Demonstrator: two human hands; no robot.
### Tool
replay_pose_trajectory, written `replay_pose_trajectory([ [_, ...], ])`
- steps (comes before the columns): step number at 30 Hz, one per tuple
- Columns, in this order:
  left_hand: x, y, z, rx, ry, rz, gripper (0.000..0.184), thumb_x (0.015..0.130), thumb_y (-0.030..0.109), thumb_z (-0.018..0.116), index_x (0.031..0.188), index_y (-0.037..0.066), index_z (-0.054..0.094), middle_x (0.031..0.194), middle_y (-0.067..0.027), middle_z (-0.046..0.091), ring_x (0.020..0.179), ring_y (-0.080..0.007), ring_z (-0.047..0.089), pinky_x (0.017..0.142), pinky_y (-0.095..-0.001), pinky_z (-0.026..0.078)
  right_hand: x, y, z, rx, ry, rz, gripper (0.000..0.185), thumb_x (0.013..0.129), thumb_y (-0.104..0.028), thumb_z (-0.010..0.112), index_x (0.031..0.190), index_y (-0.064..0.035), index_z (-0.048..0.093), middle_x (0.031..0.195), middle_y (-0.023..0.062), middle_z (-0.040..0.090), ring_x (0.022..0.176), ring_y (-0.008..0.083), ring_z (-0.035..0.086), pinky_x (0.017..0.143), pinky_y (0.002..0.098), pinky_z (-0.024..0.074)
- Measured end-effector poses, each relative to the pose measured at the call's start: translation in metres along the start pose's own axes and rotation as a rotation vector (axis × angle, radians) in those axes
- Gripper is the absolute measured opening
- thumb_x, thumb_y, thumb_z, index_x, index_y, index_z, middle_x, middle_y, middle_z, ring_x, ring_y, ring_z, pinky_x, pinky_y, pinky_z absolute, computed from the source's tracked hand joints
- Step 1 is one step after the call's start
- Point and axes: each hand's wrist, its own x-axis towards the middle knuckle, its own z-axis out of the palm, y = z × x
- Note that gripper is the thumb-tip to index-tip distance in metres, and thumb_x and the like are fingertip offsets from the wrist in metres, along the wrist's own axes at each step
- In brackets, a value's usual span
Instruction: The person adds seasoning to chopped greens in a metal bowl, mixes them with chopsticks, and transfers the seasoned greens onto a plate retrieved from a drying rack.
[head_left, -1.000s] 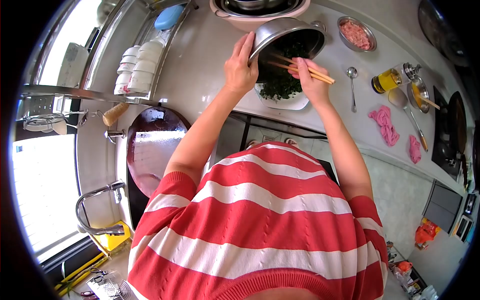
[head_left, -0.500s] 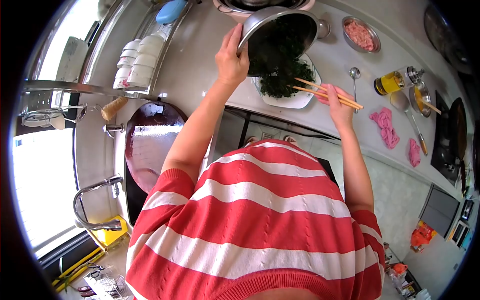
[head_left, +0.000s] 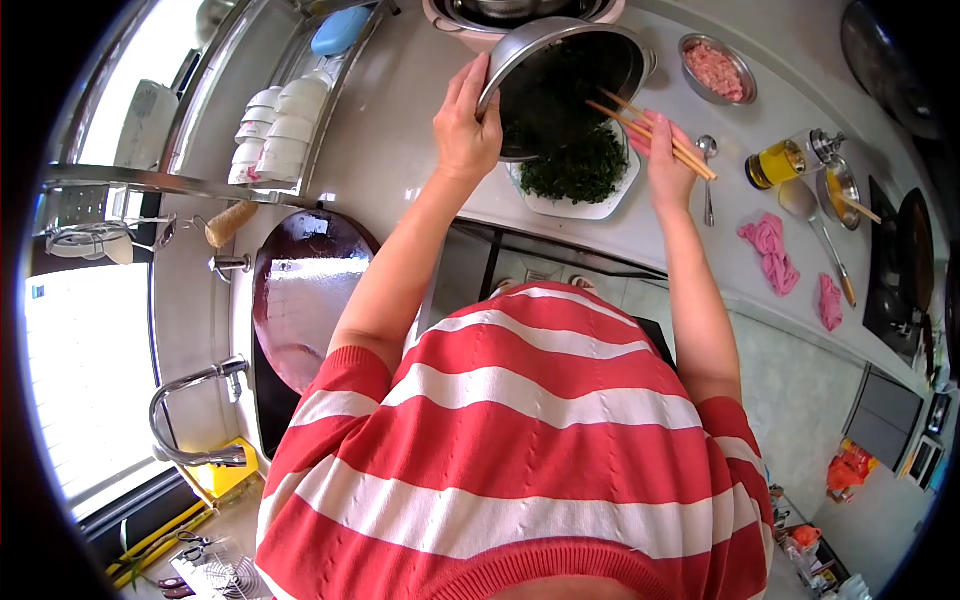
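Note:
My left hand (head_left: 466, 128) grips the rim of a metal pot (head_left: 540, 38), tilted with its mouth toward me. Dark green chopped leafy greens (head_left: 575, 172) lie in the pot and heaped on a white dish (head_left: 618, 200) below its lip. My right hand (head_left: 668, 162) is closed around a pair of wooden chopsticks (head_left: 665, 145), whose tips reach to the pot's opening over the greens. Just right of that hand, a metal spoon (head_left: 709, 185) lies on the counter.
Behind stand a pink basin (head_left: 440, 30) and a bowl of minced meat (head_left: 718, 70). To the right are an oil bottle (head_left: 775, 165), an egg-yellow bowl (head_left: 838, 190), a spatula (head_left: 830, 250) and pink cloths (head_left: 770, 255). Stacked white bowls (head_left: 285, 130) and a faucet (head_left: 190, 400) are left.
My right hand and the chopsticks have moved up and slightly left, from the greens over the dish to the pot's mouth. The pot has shifted a little to the right.

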Motion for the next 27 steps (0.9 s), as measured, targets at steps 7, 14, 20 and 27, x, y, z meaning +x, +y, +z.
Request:
replay_pose_trajectory([
  [7,-0.001,-0.011,0.007,0.005,0.041,-0.001,0.034,0.079,0.008,0.057,0.112,0.010,0.054,0.107,-0.0112,0.056,0.084,-0.0309,0.059,0.069,-0.0349,0.049,-0.011,0.001,-0.021,-0.061,-0.021,0.138,0.034,0.090,-0.022,0.047,0.099,0.0099,0.055,0.088,0.0173,0.062,0.075,0.0217,0.064,0.068,0.0282,0.0528],
  [14,0.005,-0.017,0.008,0.018,0.066,0.010,0.032,0.079,0.007,0.056,0.111,0.010,0.055,0.105,-0.0112,0.057,0.081,-0.0287,0.060,0.067,-0.0329,0.050,-0.033,-0.001,-0.036,-0.103,-0.037,0.213,0.032,0.089,-0.020,0.048,0.097,0.0102,0.057,0.084,0.0178,0.063,0.071,0.0205,0.064,0.064,0.0257,0.0531],
  [20,0.021,-0.005,-0.004,-0.008,0.092,0.000,0.033,0.080,0.003,0.055,0.112,0.008,0.055,0.104,-0.0121,0.058,0.077,-0.0233,0.061,0.062,-0.0281,0.049,-0.035,0.020,-0.022,-0.107,-0.080,0.151,0.031,0.088,-0.021,0.051,0.096,0.0079,0.059,0.082,0.0153,0.063,0.070,0.0173,0.064,0.063,0.0234,0.0522],
  [27,0.024,-0.004,-0.010,0.003,0.104,0.028,0.034,0.080,0.002,0.055,0.114,0.006,0.054,0.104,-0.0143,0.057,0.075,-0.0233,0.061,0.062,-0.0287,0.048,-0.027,0.007,-0.002,-0.206,-0.154,0.086,0.028,0.086,-0.021,0.054,0.091,0.0057,0.062,0.074,0.0112,0.064,0.062,0.0123,0.062,0.057,0.0216,0.0505],
])
